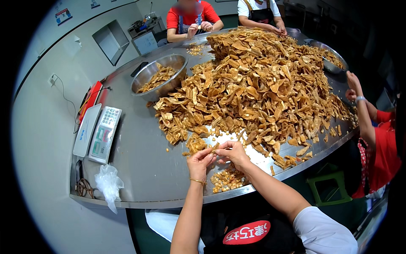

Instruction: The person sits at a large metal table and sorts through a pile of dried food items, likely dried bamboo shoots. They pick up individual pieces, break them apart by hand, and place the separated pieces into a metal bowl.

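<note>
A large heap of brown dried pieces, perhaps dried fruit or vegetable, covers much of the stainless steel table. In front of it, my left hand and my right hand meet with fingertips pinching one small brown dried piece between them. A small cluster of dried pieces lies just beyond my left hand. Under my right wrist, near the table's edge, sits a small pile of yellowish-brown bits. More little bits are scattered by the foot of the heap.
A steel bowl of dried pieces stands left of the heap, another at the far right. Left lie a digital scale, a clear plastic bag and a coiled cable. Several people work around the table; a green stool stands right.
</note>
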`<move>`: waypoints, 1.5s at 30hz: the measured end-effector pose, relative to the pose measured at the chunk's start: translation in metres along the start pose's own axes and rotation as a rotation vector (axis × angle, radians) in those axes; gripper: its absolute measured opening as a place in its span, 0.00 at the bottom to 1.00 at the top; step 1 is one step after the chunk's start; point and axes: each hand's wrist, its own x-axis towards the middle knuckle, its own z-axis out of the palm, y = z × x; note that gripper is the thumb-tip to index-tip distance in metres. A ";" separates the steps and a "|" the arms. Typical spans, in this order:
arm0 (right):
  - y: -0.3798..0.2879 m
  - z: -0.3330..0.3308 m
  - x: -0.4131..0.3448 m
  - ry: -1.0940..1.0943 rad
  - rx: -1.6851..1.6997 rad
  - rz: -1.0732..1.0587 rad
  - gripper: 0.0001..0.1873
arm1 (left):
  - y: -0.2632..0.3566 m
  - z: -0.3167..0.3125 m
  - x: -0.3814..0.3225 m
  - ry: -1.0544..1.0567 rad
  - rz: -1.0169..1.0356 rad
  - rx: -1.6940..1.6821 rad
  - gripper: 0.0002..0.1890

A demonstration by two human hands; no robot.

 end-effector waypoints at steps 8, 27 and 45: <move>0.002 -0.001 0.001 -0.001 -0.041 -0.020 0.06 | -0.002 0.005 -0.002 0.043 0.150 0.164 0.08; -0.007 -0.013 -0.003 0.080 -0.392 -0.139 0.09 | 0.003 0.017 -0.010 0.084 0.302 0.489 0.08; -0.027 -0.081 -0.045 -0.584 -1.732 -0.839 0.02 | -0.009 0.010 -0.008 -0.184 0.114 0.472 0.10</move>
